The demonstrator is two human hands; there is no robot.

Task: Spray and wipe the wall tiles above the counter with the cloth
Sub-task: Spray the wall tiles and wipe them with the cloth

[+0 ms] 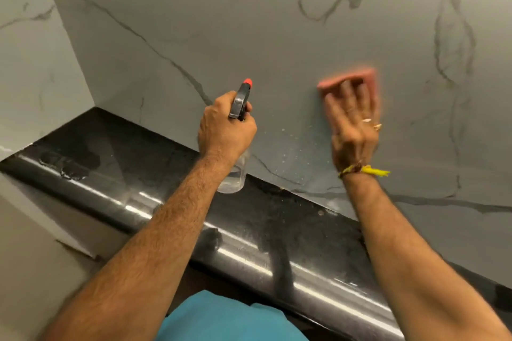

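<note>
I see my right hand [353, 119] spread flat, pressing the pink cloth [347, 81] against the wall tiles [249, 22]; left hand [225, 127] grips the spray bottle [240, 102]

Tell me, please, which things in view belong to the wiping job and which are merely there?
In use: spray bottle in left hand; pink cloth under right hand; wall tiles.
Merely there: black counter; yellow wrist thread; rings.

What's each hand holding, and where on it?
Left hand grips the spray bottle at its neck, under the trigger head. Right hand presses the pink cloth flat under its fingers.
</note>
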